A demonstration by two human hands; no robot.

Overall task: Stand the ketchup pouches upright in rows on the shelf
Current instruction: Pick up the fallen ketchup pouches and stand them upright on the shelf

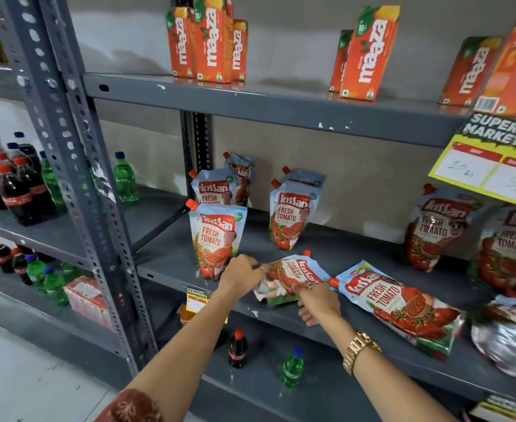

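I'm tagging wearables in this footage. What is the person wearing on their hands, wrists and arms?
The right wrist carries a gold-coloured metal link watch band. The left hand has a thin ring on one finger. The left arm is bare up to a maroon sleeve with a pale leaf-like print near the elbow. The right hand shows no ring in this view. No gloves on either hand.

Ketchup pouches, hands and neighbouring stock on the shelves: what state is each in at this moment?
Front-left pouch: upright.
Pouches behind it: upright.
Middle pouches: upright, one behind the other.
Held pouch: lying flat.
Left hand: gripping held pouch.
Right hand: on held pouch.
Large pouch: lying flat.
Far-right pouches: leaning back.
Juice cartons: upright.
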